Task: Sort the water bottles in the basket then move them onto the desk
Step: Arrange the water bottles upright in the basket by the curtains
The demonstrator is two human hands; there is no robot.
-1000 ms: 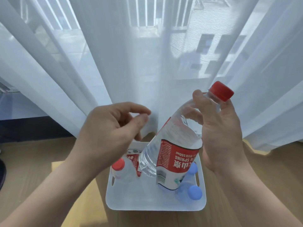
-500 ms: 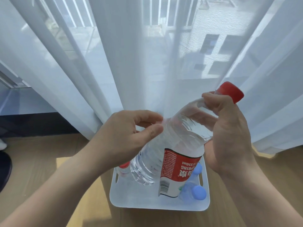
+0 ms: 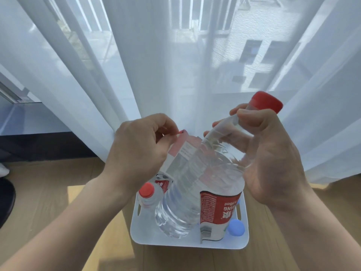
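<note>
My right hand point(image 3: 269, 159) grips the neck of a clear red-capped water bottle point(image 3: 195, 194), tilted above the white basket point(image 3: 187, 244) on the floor. My left hand point(image 3: 136, 151) pinches the free end of the bottle's red label point(image 3: 181, 153) and holds it peeled away from the body; the rest of the label still wraps the bottle's right side. Inside the basket stands another red-capped bottle point(image 3: 146, 194) at the left. A blue cap point(image 3: 236, 227) of a further bottle shows at the right, mostly hidden behind the held bottle.
Sheer white curtains point(image 3: 175, 65) hang just behind the basket, over a window. The basket rests on a wooden floor point(image 3: 48, 192). A dark object point(image 3: 5, 200) sits at the far left edge.
My left hand reached the bottle, took the label's edge and pulled it up and away from the body. The right hand turned the bottle a little.
</note>
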